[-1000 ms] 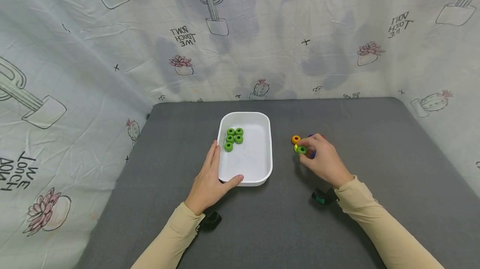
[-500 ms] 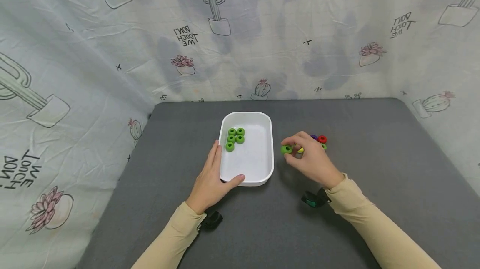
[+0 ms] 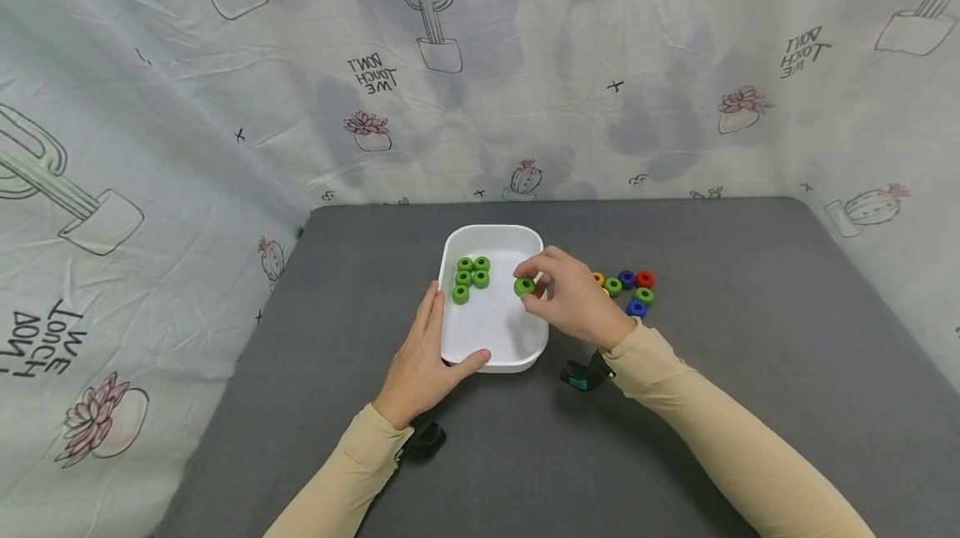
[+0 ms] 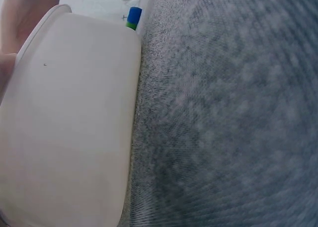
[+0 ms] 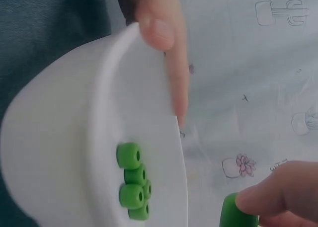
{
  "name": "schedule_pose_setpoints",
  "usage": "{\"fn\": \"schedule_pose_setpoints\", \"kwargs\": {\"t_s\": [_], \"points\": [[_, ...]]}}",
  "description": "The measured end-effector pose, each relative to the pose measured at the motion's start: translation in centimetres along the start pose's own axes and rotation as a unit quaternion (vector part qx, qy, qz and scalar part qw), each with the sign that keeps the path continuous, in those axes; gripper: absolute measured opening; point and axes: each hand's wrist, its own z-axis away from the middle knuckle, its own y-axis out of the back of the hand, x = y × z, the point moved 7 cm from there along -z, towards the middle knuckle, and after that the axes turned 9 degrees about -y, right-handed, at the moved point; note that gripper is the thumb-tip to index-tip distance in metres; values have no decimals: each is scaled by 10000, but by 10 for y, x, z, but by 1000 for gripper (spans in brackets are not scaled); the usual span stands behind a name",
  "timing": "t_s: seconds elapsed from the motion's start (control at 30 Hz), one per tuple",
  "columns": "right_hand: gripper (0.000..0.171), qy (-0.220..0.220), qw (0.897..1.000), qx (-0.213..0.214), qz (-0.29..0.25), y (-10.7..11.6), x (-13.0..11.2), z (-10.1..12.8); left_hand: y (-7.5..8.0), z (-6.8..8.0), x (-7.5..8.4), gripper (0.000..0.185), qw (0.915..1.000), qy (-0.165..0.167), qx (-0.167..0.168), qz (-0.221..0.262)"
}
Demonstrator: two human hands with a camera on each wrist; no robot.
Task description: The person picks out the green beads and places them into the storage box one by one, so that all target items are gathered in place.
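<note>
A green bead [image 3: 524, 286] is pinched between the thumb and fingertips of my right hand [image 3: 576, 296], over the right side of a white tray [image 3: 491, 330]. The right wrist view shows the thumb against this bead [image 5: 233, 212]. Several more green beads [image 3: 465, 278] sit grouped in the tray's left part, their holes facing up. My left hand [image 3: 416, 371] rests against the tray's left side with fingers straight and thumb over the near rim. Close up, the tray's outer wall [image 4: 74, 113] fills much of the left wrist view.
Loose beads lie on the grey table [image 3: 712, 296] right of the tray: red [image 3: 644, 279], blue [image 3: 637, 308], purple-blue [image 3: 627, 279], green [image 3: 612, 286] and orange [image 3: 597, 278]. My right hand partly covers a yellow one. A printed curtain [image 3: 525, 88] hangs behind the table.
My right hand has carried the green bead leftward from the loose beads to above the tray, uncovering several of those beads. The left hand keeps its place on the tray.
</note>
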Motion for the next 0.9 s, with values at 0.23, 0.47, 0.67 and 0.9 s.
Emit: {"fn": "schedule_pose_setpoints", "kwargs": {"t_s": [0.23, 0.47, 0.67, 0.9], "points": [[26, -80, 9994, -310, 88, -12, -11, -20, 0, 0, -1, 117, 10000, -28, 64, -44], [29, -259, 9978, -597, 134, -24, -12, -41, 0, 0, 0, 117, 10000, -39, 53, -21], [30, -294, 9957, -819, 307, -39, -8, -58, 0, 1, 0, 117, 10000, -10, -1, -27], [27, -250, 9898, -1104, 861, -60, -3, -75, 0, 1, 0, 117, 10000, -30, 25, -51]]}}
